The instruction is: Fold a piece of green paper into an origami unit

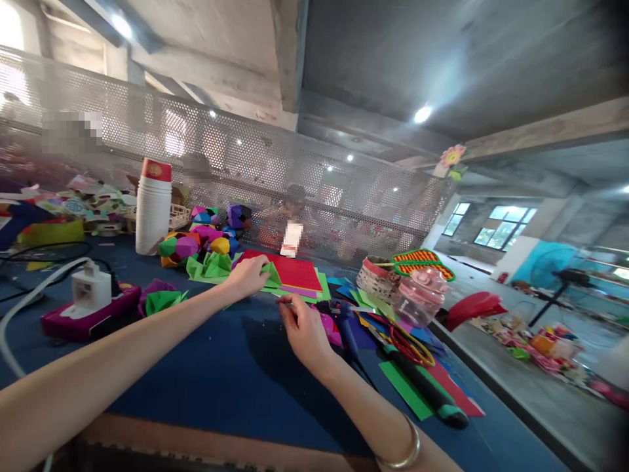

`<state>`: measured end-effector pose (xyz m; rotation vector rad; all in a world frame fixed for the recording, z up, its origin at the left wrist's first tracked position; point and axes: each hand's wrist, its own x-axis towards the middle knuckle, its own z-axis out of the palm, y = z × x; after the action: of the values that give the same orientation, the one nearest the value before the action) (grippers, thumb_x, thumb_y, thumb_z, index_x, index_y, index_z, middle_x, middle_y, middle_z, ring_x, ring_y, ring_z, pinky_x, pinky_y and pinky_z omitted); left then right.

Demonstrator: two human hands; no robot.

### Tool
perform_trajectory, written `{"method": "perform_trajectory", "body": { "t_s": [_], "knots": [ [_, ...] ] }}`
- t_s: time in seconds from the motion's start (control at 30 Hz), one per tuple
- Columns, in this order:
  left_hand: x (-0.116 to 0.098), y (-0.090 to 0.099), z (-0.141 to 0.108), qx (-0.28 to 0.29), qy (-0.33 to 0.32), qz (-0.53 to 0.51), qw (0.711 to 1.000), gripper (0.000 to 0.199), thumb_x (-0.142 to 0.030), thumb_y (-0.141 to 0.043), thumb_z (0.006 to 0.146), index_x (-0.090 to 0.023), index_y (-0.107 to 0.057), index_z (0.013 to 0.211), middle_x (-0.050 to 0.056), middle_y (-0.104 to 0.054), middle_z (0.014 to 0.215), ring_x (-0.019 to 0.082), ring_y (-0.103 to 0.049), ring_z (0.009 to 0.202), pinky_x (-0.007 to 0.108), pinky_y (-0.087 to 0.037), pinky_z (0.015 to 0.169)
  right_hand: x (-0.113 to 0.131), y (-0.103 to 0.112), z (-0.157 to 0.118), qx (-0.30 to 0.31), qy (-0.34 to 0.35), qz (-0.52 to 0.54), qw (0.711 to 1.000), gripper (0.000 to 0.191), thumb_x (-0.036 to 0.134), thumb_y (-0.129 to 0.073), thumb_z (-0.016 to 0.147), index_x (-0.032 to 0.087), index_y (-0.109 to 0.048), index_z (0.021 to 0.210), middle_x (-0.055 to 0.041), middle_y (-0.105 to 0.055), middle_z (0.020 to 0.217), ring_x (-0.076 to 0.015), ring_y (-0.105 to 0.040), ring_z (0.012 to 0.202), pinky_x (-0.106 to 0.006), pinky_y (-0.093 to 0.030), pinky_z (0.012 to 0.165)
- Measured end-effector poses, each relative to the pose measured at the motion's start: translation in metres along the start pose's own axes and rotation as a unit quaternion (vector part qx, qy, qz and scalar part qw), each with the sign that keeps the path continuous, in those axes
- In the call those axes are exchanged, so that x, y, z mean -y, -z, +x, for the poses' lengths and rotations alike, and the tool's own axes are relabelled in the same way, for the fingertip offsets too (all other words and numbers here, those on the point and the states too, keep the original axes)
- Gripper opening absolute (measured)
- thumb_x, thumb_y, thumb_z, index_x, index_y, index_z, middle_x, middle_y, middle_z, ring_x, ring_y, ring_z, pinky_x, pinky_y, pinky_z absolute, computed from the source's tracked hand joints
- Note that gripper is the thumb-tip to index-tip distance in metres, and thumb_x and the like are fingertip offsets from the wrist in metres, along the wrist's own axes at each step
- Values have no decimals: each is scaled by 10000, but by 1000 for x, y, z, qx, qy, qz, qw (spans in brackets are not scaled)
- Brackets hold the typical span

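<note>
My left hand (248, 275) reaches over the far part of the blue table, its fingers closed on a green folded paper piece (271, 276) whose lower end is hidden. More green folded paper (211, 267) lies just left of it, and a red sheet (299, 270) lies behind on a stack of coloured paper. My right hand (305, 333) hovers over the table with its fingers loosely bent and apart, nothing visible in them. Right beside it rests a blue glue gun (346, 328), with a magenta paper piece (331, 329) partly hidden between them.
A stack of paper cups (153, 210) stands by colourful paper balls (187, 248). At left is a purple power strip (93, 314) with a white charger (91, 287). Scissors (417, 344), a green-black handled tool (427, 387) and a pink transparent jar (420, 298) occupy the right side.
</note>
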<state>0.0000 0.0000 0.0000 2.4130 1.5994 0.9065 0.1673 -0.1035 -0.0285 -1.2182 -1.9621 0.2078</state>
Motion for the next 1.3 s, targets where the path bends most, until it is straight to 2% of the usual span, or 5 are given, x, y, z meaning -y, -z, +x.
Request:
{"method": "perform_trajectory", "body": {
  "t_s": [0.2,0.33,0.7,1.03,1.3],
  "knots": [
    [-1,-6,-14,-13,-42,-269,962,228,-238,-575,740,-201,-492,950,43,-639,982,189,-652,872,290,-553,688,-12,-7,5,-96,-35,99,990,234,262,-490,870,163,-506,1081,-44,-607,828,-168,-598,718,-279,-469,643],
    [-6,-10,-28,-25,-51,-319,946,343,-135,-604,681,-202,-444,977,52,-639,991,187,-645,966,334,-504,889,-14,-9,6,-84,-106,163,977,232,372,-425,923,179,-500,1027,-41,-612,833,-154,-595,674,-266,-468,578],
    [-20,-19,-48,23,-32,-344,938,310,-135,-587,653,-210,-524,947,41,-693,948,190,-653,960,304,-499,859,-14,-4,6,-27,-76,37,996,200,374,-582,832,187,-534,780,16,-567,662,-136,-524,599,-237,-366,539],
    [-31,-12,-62,219,68,-591,774,370,-277,-615,741,-187,-610,1100,70,-657,1153,214,-619,1035,315,-526,830,-20,-5,7,-63,-47,14,997,116,304,-527,865,194,-563,861,-22,-647,766,-166,-595,681,-255,-417,607],
    [-28,-11,-59,176,19,-547,818,426,-301,-719,662,-140,-636,1049,55,-678,954,171,-618,807,273,-518,688,-20,-1,8,-82,-29,29,996,82,238,-532,855,203,-572,917,-39,-671,842,-191,-626,764,-282,-445,674]
  ]
}}
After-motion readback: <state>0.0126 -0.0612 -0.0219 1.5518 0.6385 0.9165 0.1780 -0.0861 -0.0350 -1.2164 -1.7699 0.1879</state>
